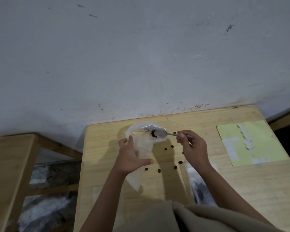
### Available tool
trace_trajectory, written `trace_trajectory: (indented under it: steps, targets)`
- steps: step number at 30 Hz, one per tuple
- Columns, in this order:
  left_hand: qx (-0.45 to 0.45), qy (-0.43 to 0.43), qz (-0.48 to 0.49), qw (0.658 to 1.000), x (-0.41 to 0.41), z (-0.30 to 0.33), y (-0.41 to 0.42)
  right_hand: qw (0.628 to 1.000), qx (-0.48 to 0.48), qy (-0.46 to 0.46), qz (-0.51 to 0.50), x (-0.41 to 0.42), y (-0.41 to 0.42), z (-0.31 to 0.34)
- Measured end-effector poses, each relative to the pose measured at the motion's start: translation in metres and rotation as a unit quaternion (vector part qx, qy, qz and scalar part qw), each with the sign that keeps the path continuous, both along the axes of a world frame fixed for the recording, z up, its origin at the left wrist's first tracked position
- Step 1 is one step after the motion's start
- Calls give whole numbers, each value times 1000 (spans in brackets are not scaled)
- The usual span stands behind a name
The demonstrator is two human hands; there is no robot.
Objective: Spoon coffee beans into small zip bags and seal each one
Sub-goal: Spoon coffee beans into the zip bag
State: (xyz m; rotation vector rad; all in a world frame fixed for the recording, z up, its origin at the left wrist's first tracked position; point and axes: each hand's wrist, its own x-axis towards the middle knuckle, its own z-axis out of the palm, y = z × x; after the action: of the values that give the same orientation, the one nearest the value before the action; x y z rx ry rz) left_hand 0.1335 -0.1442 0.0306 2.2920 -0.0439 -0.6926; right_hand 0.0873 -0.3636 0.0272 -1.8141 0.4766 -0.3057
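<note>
Coffee beans (197, 188) sit dark in a bag at the near edge of the table (224, 190), under our right forearm; loose ones lie scattered mid-table. Our left hand (132, 156) grips a clear zip bag (141, 144), mouth held open. Our right hand (193, 148) pinches a spoon (159, 133), bowl inside that mouth, seemingly above some beans. Farther right lies a yellow sheet (251, 143).

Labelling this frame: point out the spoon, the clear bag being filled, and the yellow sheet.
spoon (160, 133), head view, on its bowl.
clear bag (143, 144), head view, on its side wall.
yellow sheet (261, 139), head view, on a bare patch.
</note>
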Motion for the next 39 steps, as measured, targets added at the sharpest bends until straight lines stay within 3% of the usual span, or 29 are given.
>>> trace_trajectory:
  steps: [5, 12, 16, 21, 27, 31, 33, 35, 37, 39]
  targets:
    - [-14, -18, 17, 1000, 5, 1, -3, 999, 11, 0, -47, 21, 15, -10]
    - [33, -118, 52, 991, 19, -1, -10, 987, -117, -100, -46, 48, 34, -13]
    - [12, -87, 63, 994, 29, -2, -4, 997, 5, -9, -81, 64, 39, -8]
    - [-12, -46, 46, 998, 24, -7, 4, 979, 155, 106, -75, 79, 35, -20]
    - [-16, -18, 64, 998, 11, -10, 6, 964, 159, 213, -28, 75, 34, -27]
    - [-16, -33, 92, 995, 0, -6, 5, 964, 118, 232, -60, 62, 32, -19]
    - [-15, -40, 102, 994, -7, -1, 5, 974, 22, 213, -80, 53, 32, -12]
    - [-25, -49, 112, 992, -14, 6, 4, 989, -38, 124, -77, 40, 32, 0]
    - [-32, -76, 120, 989, -21, 13, 2, 999, -17, 25, -32, 27, 31, 15]
    - [-36, -120, 126, 984, -31, 21, -2, 997, 34, 1, 63, 12, 31, 29]
